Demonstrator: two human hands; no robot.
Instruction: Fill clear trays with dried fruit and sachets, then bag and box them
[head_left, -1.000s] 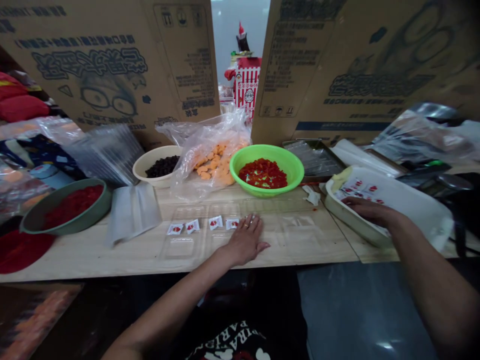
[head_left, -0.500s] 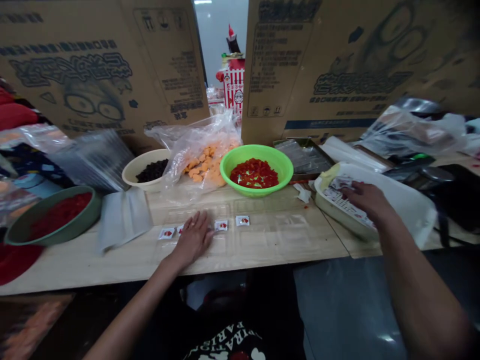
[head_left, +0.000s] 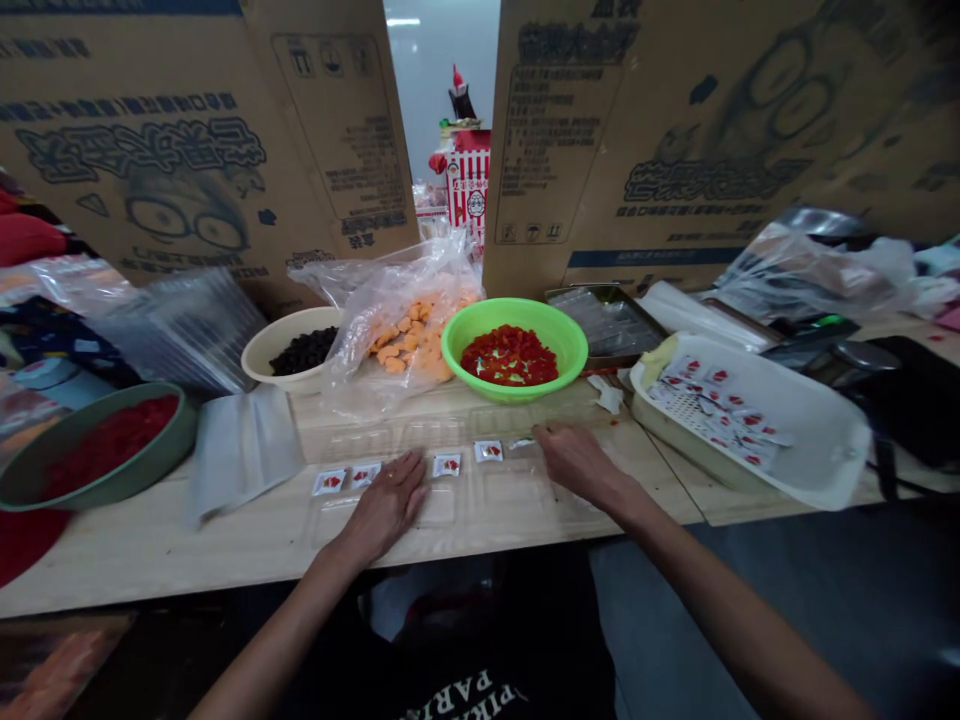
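Pale wood-grain tabletop (head_left: pixel 142 555) spans the middle of the frame, with big brown printed cardboard boxes (head_left: pixel 322 130) standing behind it. Watching remotely through the head camera, I fix on one small white sachet (head_left: pixel 521 443) just right of centre, over the row of clear shallow plastic trays (head_left: pixel 510 490). It lies immediately left of the fingertips of the right hand (head_left: pixel 574 458), its long axis running roughly left to right across the frame. Right is plainly the nearer hand; its fingers are curled and drawn together, though I cannot tell whether they pinch the sachet's edge or only sit against it. Well apart, left of centre, the left hand (head_left: pixel 384 505) lies palm down over the trays, fingers extended, gripping nothing I can see. To me that sachet looks like a thin, pale sliver, its print unreadable. Four flat white sachets with red print (head_left: pixel 488 451) line up farther left, two on each side of the left hand. More fill part of the white plastic tub (head_left: pixel 832 440) at the right.
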